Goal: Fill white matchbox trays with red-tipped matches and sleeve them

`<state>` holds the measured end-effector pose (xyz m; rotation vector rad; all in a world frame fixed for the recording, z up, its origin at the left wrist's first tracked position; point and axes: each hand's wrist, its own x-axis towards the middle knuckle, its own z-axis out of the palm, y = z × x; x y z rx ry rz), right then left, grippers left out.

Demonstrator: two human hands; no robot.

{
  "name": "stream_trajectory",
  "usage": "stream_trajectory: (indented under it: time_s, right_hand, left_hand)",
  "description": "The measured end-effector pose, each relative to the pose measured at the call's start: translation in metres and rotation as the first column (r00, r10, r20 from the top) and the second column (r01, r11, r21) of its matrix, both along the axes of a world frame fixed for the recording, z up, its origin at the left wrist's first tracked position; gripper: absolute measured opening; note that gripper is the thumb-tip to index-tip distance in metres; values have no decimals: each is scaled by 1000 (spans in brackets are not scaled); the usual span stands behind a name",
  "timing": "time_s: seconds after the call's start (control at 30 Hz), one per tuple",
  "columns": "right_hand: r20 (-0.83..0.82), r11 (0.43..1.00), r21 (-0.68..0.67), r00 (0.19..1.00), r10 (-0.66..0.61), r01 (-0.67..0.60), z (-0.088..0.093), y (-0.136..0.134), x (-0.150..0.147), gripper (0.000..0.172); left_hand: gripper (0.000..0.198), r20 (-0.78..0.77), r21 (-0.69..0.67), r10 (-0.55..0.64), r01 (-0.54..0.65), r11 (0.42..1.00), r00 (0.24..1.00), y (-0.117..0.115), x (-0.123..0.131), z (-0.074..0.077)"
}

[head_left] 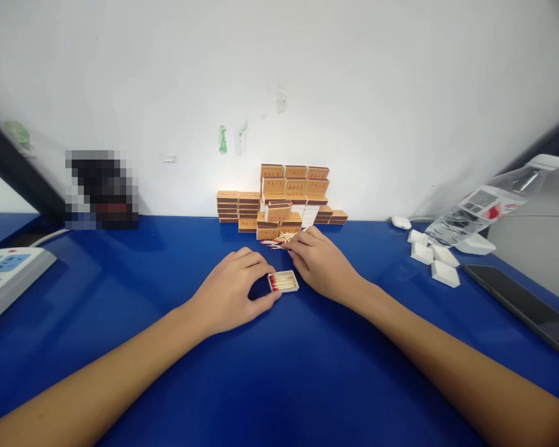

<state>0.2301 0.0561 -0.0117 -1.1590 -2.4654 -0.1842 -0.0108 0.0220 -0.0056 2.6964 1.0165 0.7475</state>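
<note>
My left hand (pixel 235 288) grips a small white matchbox tray (pixel 296 288) at its left end, between thumb and fingers. Matches (pixel 285 281) with red heads at the left lie side by side in the tray. Just behind it, my right hand (pixel 319 261) has its fingertips pinched at a loose pile of matches (pixel 272 244); what lies between the fingertips is too small to make out. Orange and brown matchboxes (pixel 295 187) stand stacked against the wall behind the pile.
On the right are several white pieces (pixel 445 274), a leaning plastic bottle (pixel 484 205), a dark phone (pixel 522 304) and a small white case (pixel 401 222). A power strip (pixel 21 279) lies at the left, with a pixelated dark object (pixel 105 189) by the wall (pixel 177 93).
</note>
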Motion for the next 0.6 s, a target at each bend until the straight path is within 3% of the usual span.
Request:
stream_trajectory:
  time_s: [0.2, 0.4, 0.6]
  right_hand:
    - [-112, 998, 36, 993, -46, 50, 0, 1, 3, 7]
    - [-111, 988, -13, 981, -156, 156, -5, 10, 2, 15]
    - [-63, 986, -25, 984, -168, 167, -8, 16, 5, 18]
  left_hand:
    - [24, 5, -7, 2, -2, 1000, 1000, 2, 1, 1]
    - [24, 6, -9, 2, -2, 1000, 1000, 2, 1, 1]
    - [23, 12, -7, -1, 1, 1000, 1000, 1, 0, 2]
